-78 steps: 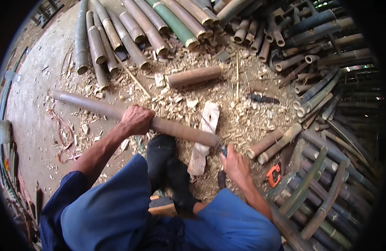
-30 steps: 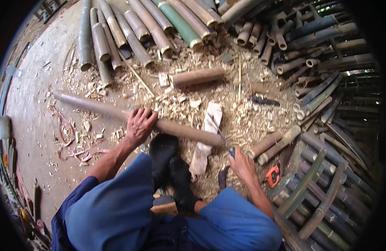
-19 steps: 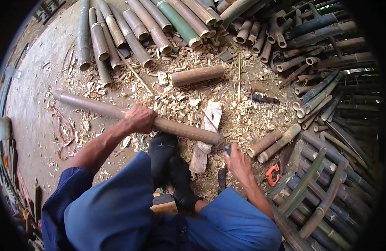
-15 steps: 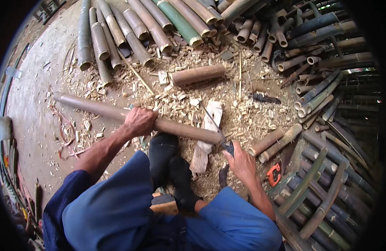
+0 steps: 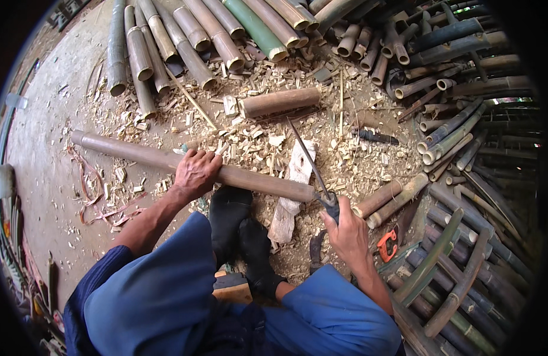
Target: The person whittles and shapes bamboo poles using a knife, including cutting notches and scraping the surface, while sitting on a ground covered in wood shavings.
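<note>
A long brown bamboo pole [image 5: 131, 153] lies slantwise in front of my knees, its right end over a pale, rough piece of wood [image 5: 283, 222]. My left hand [image 5: 197, 173] is closed around the pole near its middle, knuckles up. Beside the pole's right end, my right hand [image 5: 349, 231] grips the dark handle of a long, narrow-bladed knife [image 5: 308, 155]. The blade points away from me and passes just beyond the pole's cut end; whether it touches cannot be told.
Pale wood chips [image 5: 256, 139] litter the ground. A short bamboo piece [image 5: 280, 103] lies ahead, with bamboo poles [image 5: 208, 32] stacked behind it. More bamboo is piled to the right, near an orange-handled saw [image 5: 387, 244]. My black-covered feet [image 5: 231, 216] are close to the pole.
My right hand has moved slightly right, and the knife's tip has swung farther away from me, showing more blade. My left hand keeps its hold; the pole has shifted slightly left.
</note>
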A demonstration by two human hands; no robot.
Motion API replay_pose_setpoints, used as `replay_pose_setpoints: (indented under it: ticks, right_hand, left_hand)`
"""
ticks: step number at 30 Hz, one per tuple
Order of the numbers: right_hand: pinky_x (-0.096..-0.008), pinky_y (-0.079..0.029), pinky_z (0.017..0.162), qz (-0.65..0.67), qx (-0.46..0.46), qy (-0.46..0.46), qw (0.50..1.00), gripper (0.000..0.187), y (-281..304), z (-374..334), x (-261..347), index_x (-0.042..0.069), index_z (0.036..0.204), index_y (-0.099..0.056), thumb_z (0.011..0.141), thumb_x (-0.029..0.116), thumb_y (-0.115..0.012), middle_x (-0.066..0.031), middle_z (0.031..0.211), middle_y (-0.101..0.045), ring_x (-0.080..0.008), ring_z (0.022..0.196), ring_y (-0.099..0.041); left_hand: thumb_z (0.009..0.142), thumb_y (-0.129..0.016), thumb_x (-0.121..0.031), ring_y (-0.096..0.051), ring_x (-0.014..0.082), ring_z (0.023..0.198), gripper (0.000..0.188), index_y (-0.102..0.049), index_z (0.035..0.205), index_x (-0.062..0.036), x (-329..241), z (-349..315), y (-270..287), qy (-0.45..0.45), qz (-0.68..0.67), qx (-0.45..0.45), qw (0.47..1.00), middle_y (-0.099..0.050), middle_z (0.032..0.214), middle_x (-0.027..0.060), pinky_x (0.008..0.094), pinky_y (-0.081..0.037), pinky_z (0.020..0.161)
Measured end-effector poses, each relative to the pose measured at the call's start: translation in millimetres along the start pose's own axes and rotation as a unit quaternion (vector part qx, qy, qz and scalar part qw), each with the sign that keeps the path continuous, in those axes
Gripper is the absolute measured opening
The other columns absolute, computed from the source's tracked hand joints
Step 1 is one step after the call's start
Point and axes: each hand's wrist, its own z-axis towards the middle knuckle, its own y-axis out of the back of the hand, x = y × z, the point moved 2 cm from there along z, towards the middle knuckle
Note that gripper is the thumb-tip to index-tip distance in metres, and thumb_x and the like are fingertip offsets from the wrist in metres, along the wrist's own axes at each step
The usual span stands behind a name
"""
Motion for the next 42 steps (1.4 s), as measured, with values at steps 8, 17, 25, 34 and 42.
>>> replay_pose_setpoints:
  ticks: [8,17,25,34,42]
  right_hand:
    - [-0.0547,-0.054,0.062,-0.141,0.166,-0.115,0.969,0.032,-42.0,-4.8,-77.5,-0.001,0.111,-0.051,0.103,0.027,-0.063,-0.0268,0.078,-0.070,-0.0397,0.068,-0.072]
    - [-0.0502,-0.055,0.054,-0.012,0.028,0.010,0.999,0.032,-42.1,-7.7,-46.7,-0.005,0.113,-0.050,0.101,0.020,-0.067,-0.0224,0.074,-0.070,-0.0392,0.063,-0.071]
    - [-0.0509,-0.058,0.060,-0.003,-0.030,0.042,0.999,0.036,-0.3,-1.6,12.0,-0.002,0.118,-0.049,0.101,0.024,-0.067,-0.0234,0.077,-0.071,-0.0423,0.067,-0.072]
    - [-0.0530,-0.054,0.056,-0.111,0.089,-0.042,0.989,0.028,-34.3,-6.8,-48.8,0.000,0.107,-0.049,0.101,0.021,-0.066,-0.0210,0.073,-0.067,-0.0420,0.061,-0.069]
    - [-0.0479,-0.055,0.050,-0.008,0.002,0.018,1.000,0.033,-49.4,-13.9,-32.5,-0.005,0.114,-0.050,0.102,0.022,-0.064,-0.0198,0.073,-0.068,-0.0342,0.056,-0.069]
  left_hand:
    - [0.080,-0.066,-0.012,-0.066,0.0257,0.087,0.014,-0.058,0.091,-0.0087,-2.2,-0.8,-4.8,0.007,0.013,-0.055,0.998,-0.063,0.086,0.0077,0.0410,-0.047,0.083]
    - [0.086,-0.064,-0.012,-0.062,0.0263,0.106,0.026,-0.061,0.112,-0.0103,-12.0,-17.2,-9.8,0.043,0.027,-0.095,0.994,-0.062,0.106,0.0071,0.0457,-0.044,0.096]
    - [0.066,-0.074,-0.013,-0.071,0.0363,0.083,0.019,-0.067,0.083,-0.0060,10.1,33.5,21.4,0.020,-0.094,0.251,0.963,-0.070,0.080,0.0142,0.0477,-0.055,0.075]
    - [0.074,-0.074,-0.011,-0.074,0.0351,0.085,0.015,-0.073,0.089,-0.0104,11.0,35.7,9.2,0.042,-0.094,0.282,0.954,-0.074,0.082,0.0149,0.0508,-0.055,0.074]
    - [0.073,-0.074,-0.009,-0.074,0.0351,0.084,0.017,-0.072,0.090,-0.0118,14.3,33.4,5.8,0.055,-0.069,0.264,0.961,-0.073,0.081,0.0139,0.0493,-0.054,0.078]
